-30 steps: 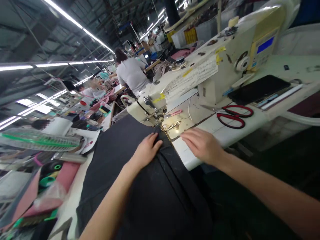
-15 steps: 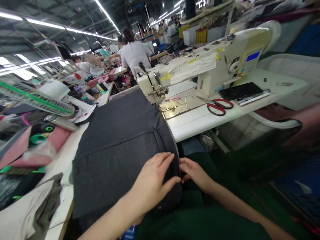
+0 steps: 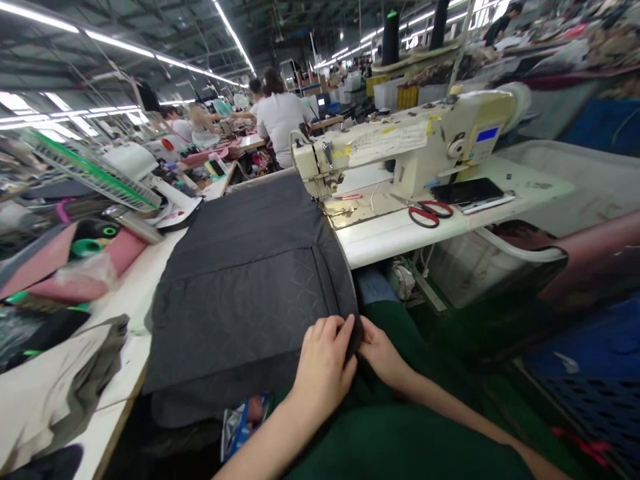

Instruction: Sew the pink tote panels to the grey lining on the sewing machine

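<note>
A large black fabric panel [image 3: 240, 300] with a stitched seam and a patterned section lies over the table edge, its far end beside the sewing machine's needle area. My left hand [image 3: 324, 357] is closed on the panel's near right edge, fingers on top and thumb toward the rim. Close against it, my right hand [image 3: 383, 350] pinches the same edge from the right; its fingertips are partly hidden behind the cloth. The sewing machine [image 3: 400, 147] stands beyond my hands, apart from them.
Red-handled scissors [image 3: 425, 215] and a black phone [image 3: 467, 191] lie on the machine table [image 3: 365, 247]. At left are folded beige cloth [image 3: 45, 387] and a pink fabric pouch [image 3: 85, 267]. A white bin [image 3: 465, 280] stands below right. A person in white [image 3: 283, 120] sits ahead.
Both hands have closed in on the panel's edge, the left one's fingers now bent over it. The panel's near end has shifted, baring a blue packet below. The view has tilted slightly.
</note>
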Demonstrator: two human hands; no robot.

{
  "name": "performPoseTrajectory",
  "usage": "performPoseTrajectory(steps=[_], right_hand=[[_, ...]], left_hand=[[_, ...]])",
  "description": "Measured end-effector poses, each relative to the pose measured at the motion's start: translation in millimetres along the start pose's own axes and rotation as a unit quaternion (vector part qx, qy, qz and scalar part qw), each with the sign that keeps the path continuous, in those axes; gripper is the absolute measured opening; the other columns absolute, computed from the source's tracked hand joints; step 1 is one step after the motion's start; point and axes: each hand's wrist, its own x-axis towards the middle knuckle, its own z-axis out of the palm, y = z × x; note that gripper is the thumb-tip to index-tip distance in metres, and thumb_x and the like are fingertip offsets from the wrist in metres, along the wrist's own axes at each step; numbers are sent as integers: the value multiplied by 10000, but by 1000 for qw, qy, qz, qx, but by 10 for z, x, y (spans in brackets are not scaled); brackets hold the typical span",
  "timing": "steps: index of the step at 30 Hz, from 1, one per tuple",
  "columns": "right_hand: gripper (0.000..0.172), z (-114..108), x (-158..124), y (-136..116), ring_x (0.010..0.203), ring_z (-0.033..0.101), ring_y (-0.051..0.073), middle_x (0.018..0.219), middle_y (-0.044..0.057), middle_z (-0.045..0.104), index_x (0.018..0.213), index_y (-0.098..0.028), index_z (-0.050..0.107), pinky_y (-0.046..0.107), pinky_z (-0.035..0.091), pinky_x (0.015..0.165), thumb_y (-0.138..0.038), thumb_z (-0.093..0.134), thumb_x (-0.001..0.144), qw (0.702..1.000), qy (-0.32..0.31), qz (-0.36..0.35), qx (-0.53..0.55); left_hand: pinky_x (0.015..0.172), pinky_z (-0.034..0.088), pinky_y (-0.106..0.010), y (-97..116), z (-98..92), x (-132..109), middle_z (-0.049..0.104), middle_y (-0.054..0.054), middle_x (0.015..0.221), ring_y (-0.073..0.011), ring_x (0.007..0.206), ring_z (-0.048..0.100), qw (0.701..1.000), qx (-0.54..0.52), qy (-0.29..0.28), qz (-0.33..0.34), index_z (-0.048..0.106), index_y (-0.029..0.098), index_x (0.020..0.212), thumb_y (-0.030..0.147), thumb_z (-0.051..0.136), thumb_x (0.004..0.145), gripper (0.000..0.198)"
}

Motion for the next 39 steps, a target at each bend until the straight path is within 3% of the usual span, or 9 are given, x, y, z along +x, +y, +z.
performPoseTrajectory(steps=[12, 18, 22, 27, 31, 33, 34, 37, 39], right_hand=[[272, 32, -29, -30, 1083, 634, 268, 980, 39, 721, 955, -232, 667, 423, 473, 988, -371, 753, 738, 1000, -10, -4, -4], [290, -58, 21, 42, 949, 667, 264, 859, 54, 715, 891, -223, 674, 412, 520, 875, -446, 508, 812, 998, -11, 41, 48], [189, -92, 163, 57, 888, 682, 250, 823, 38, 716, 851, -208, 653, 394, 529, 842, -358, 645, 737, 997, -8, 57, 59], [221, -136, 355, 130, 821, 681, 217, 796, -9, 703, 775, -230, 584, 357, 550, 795, -264, 753, 636, 999, 0, -21, -39], [157, -246, 362, 134, 700, 668, 178, 831, 7, 699, 797, -228, 558, 321, 563, 680, -226, 682, 700, 985, 45, -63, -157], [156, -317, 344, 57, 786, 686, 197, 983, 57, 705, 904, -223, 592, 331, 574, 684, -212, 647, 758, 934, 87, -165, -306], [188, -349, 341, -2, 900, 690, 218, 1081, 81, 696, 985, -224, 612, 355, 582, 748, -203, 627, 799, 886, 89, -236, -390], [285, -398, 372, -215, 1200, 602, 237, 1218, 90, 683, 1182, -212, 630, 423, 501, 1012, -147, 493, 940, 687, -3, -451, -570], [325, -384, 411, -338, 1179, 619, 212, 1154, 82, 721, 1174, -158, 650, 402, 475, 1049, -107, 384, 994, 581, -49, -532, -614]], left_hand=[[810, 563, -412, 56, -19, 14, 587, -98, 1034, -222, 901, 557, 998, 16, -35, 45, 531, 157, 1302, 71, 386, 884, 451], [771, 576, -428, 46, -9, 41, 585, -95, 1004, -228, 875, 563, 997, 19, -44, 59, 540, 136, 1271, 71, 364, 896, 419], [799, 577, -431, 5, 14, 11, 582, -95, 1015, -224, 891, 563, 997, -5, -37, 62, 518, 146, 1293, 64, 335, 893, 447], [833, 572, -441, -50, 48, -4, 574, -98, 1044, -224, 914, 556, 996, -35, -67, 56, 498, 153, 1323, 62, 322, 889, 477], [843, 567, -447, -83, 67, 27, 574, -96, 1049, -229, 929, 557, 994, -50, -82, 49, 503, 154, 1322, 52, 324, 878, 489], [824, 569, -447, -89, 89, 35, 577, -99, 1040, -232, 912, 564, 994, -50, -78, 50, 513, 152, 1310, 49, 333, 863, 493], [812, 570, -446, -85, 106, 37, 580, -100, 1033, -233, 901, 568, 994, -50, -75, 54, 521, 152, 1301, 49, 343, 854, 492], [757, 571, -430, -58, 155, 37, 599, -110, 995, -238, 851, 583, 995, -32, -70, 62, 545, 135, 1277, 51, 374, 821, 495], [737, 567, -383, -83, 139, 23, 614, -104, 969, -222, 832, 592, 994, -36, -67, 78, 566, 146, 1264, 55, 375, 823, 489]])
